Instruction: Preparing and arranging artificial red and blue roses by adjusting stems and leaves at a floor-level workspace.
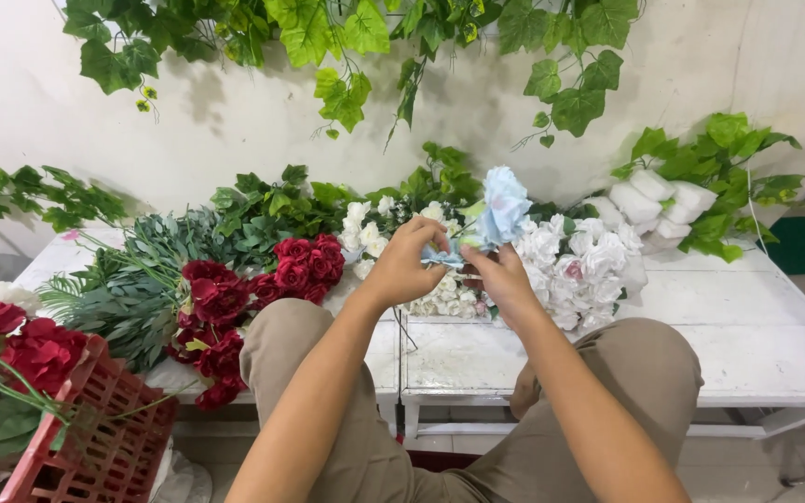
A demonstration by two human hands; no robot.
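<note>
Pinching the base of a pale blue flower (503,207), the left hand (405,265) and right hand (503,279) meet above the white table (747,326), fingers curled closed around it. Its stem is hidden behind them. White flowers (570,261) lie just behind; a red crate (95,438) is cut off at the lower left.

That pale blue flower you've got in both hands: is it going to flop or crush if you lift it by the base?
Probably light: the blue flower stands upright above the left hand and right hand, which pinch only its base. Its thin, ruffled petals look soft, so squeezing would likely crumple them. It seems unlikely to slip.
</note>
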